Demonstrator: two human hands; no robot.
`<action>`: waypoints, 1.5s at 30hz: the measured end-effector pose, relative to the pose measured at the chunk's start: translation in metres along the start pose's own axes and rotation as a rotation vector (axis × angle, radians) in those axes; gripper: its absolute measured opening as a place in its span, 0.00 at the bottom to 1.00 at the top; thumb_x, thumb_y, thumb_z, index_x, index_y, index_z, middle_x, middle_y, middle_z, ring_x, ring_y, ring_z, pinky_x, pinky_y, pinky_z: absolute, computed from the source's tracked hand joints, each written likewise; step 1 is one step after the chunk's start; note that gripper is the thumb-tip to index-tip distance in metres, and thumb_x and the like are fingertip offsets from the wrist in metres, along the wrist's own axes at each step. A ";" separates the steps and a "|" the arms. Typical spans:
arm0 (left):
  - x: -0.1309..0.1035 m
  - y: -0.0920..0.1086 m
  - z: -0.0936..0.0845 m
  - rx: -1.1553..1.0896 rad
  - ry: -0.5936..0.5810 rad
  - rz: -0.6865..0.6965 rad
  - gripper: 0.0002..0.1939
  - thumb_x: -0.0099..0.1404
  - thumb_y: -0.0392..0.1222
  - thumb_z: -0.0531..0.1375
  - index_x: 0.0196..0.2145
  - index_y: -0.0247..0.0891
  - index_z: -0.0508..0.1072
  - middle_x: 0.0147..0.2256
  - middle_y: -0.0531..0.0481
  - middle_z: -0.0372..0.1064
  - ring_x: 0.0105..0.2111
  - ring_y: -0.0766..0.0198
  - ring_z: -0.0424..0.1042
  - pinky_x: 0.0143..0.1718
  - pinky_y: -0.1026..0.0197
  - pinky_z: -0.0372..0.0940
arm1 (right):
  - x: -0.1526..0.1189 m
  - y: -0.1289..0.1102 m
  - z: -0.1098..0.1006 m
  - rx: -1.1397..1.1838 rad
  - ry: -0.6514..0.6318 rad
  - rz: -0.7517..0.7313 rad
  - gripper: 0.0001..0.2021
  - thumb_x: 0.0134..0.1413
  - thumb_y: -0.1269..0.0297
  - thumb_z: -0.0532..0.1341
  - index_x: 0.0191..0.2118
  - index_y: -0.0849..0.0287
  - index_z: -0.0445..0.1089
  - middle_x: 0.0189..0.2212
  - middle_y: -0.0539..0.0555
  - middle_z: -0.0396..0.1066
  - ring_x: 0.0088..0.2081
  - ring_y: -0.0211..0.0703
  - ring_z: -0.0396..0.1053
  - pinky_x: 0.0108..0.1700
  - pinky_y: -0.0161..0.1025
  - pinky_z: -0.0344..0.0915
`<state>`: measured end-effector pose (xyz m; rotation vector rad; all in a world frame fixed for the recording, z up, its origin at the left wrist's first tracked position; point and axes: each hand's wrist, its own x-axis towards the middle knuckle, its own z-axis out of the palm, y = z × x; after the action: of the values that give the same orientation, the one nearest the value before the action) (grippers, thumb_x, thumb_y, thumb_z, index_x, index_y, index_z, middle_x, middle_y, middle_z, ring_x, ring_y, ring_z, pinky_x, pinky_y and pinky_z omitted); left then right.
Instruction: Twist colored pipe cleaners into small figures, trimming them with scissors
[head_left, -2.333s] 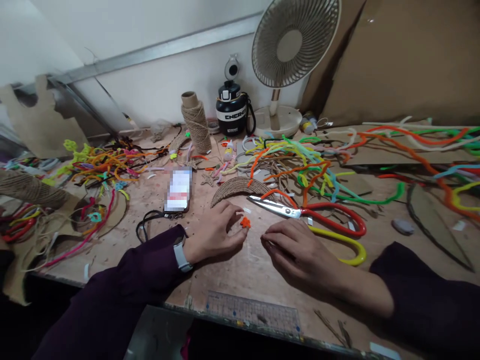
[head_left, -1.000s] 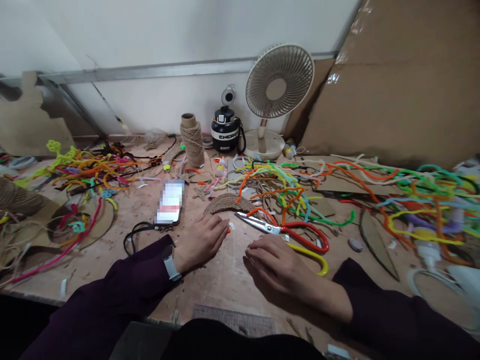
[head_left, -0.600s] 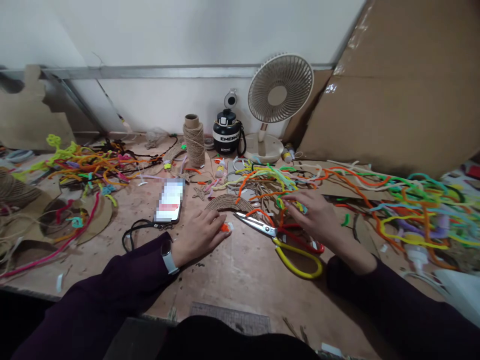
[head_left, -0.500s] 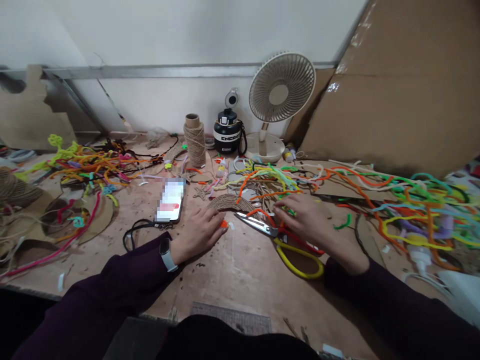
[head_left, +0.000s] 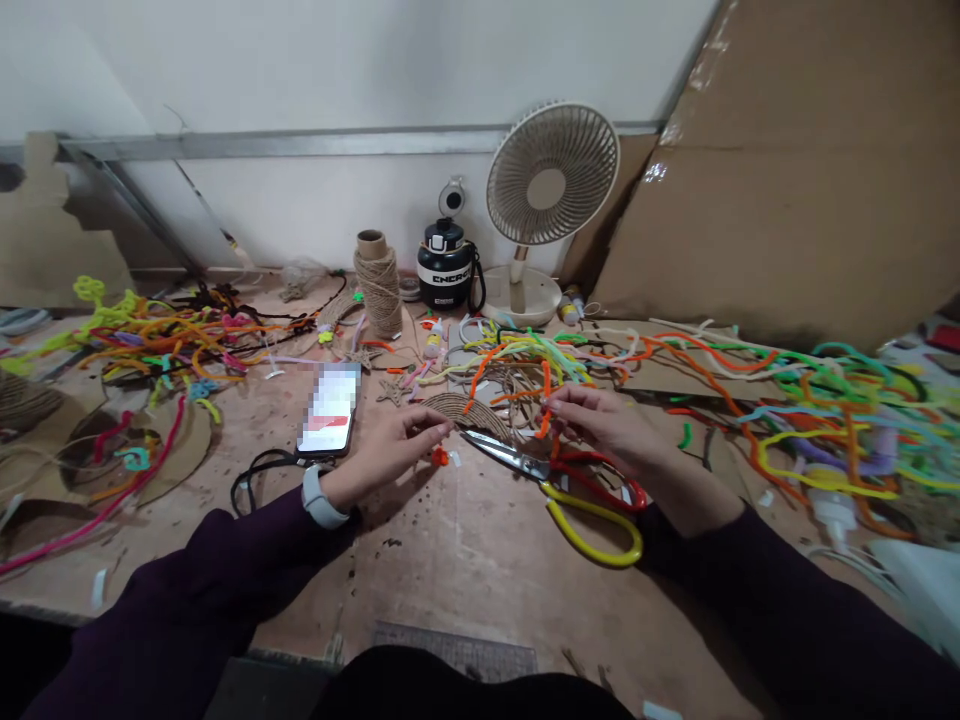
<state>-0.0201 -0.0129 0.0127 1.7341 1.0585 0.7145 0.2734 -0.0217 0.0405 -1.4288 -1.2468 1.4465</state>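
My right hand pinches an orange pipe cleaner, which stands up bent from between thumb and fingertips. Under that hand lie scissors with one yellow and one red handle, blades pointing left. My left hand, with a watch on its wrist, hovers over the table with fingers loosely stretched and nothing visible in them. Beneath its fingertips is a small curled orange piece. Just beyond, between the hands, sits an arch of coiled twine, partly hidden by the left hand.
A phone with a black strap lies to the left. Behind stand a twine spool, a black bottle and a fan. Coloured pipe cleaners heap on both sides. A ruler lies at the front edge.
My right hand has lifted and now holds the orange pipe cleaner upright. My left hand has drawn slightly left, off the small orange piece. The view has shifted a little.
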 end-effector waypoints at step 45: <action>0.014 0.031 0.003 0.194 -0.158 0.249 0.18 0.71 0.50 0.47 0.38 0.36 0.72 0.35 0.48 0.71 0.36 0.63 0.68 0.38 0.61 0.63 | -0.006 -0.009 0.051 -1.068 -0.124 -0.990 0.14 0.65 0.67 0.49 0.37 0.55 0.72 0.31 0.54 0.76 0.35 0.43 0.72 0.58 0.52 0.59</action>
<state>-0.0007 -0.0069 0.0406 2.0788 0.8341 0.6310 0.2224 -0.0318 0.0456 -0.9431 -2.5004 0.1304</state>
